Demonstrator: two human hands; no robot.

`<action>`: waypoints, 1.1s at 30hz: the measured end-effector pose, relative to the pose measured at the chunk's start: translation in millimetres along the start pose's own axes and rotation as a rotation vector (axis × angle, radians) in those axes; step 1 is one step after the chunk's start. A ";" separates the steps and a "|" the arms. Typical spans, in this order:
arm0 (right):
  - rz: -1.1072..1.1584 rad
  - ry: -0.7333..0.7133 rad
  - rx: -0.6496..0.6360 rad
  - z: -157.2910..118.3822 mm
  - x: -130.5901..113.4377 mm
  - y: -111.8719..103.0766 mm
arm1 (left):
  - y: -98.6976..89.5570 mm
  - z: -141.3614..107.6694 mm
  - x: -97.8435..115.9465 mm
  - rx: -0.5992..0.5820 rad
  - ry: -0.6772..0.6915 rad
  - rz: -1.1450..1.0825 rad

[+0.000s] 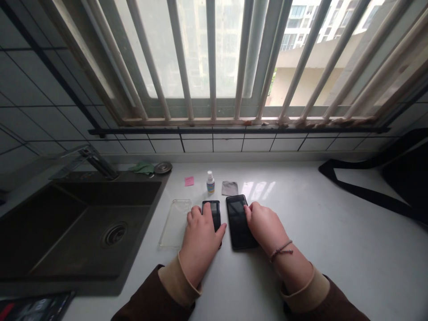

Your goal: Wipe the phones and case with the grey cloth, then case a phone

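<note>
Left hand (200, 243) flat on a small phone (210, 208), right fingers (249, 213) resting on a big phone (238, 223), neither gripping, both phones light, maybe slippery, best held by the edges.

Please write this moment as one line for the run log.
left hand: on smaller black phone | right hand: touching larger black phone | nearby: clear phone case
</note>
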State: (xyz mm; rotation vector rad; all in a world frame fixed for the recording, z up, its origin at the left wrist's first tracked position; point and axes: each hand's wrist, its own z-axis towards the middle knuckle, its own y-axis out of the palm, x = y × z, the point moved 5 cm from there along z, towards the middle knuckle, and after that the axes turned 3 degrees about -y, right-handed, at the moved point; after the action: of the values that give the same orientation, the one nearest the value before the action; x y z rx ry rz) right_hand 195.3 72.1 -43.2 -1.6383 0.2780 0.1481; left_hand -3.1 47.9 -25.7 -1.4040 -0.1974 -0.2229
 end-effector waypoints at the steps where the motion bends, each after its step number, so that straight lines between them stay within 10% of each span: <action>1: -0.006 0.004 0.008 -0.6 -0.4 0.1 | 1.2 0.9 -0.5 0.004 -0.007 0.001; 10: -0.017 -0.007 0.064 -6.1 -5.0 -6.6 | 4.7 2.5 -3.4 0.070 -0.013 -0.066; 14: 0.316 -0.201 0.138 -15.1 -21.8 -17.7 | -1.0 9.8 -9.5 -0.014 -0.126 -0.245; 24: 1.129 -0.192 -0.550 -40.8 -56.5 10.9 | -0.2 14.0 -17.3 -0.147 -0.223 -0.396; 33: 1.102 -0.195 -0.364 -26.6 -47.9 18.3 | 4.3 9.2 -8.6 -0.146 -0.057 -0.461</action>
State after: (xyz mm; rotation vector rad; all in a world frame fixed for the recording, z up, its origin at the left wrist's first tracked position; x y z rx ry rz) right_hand 142.5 48.8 -45.9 -1.6363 1.0259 1.2387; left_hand -10.3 57.9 -30.6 -1.4970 -0.5622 -0.5871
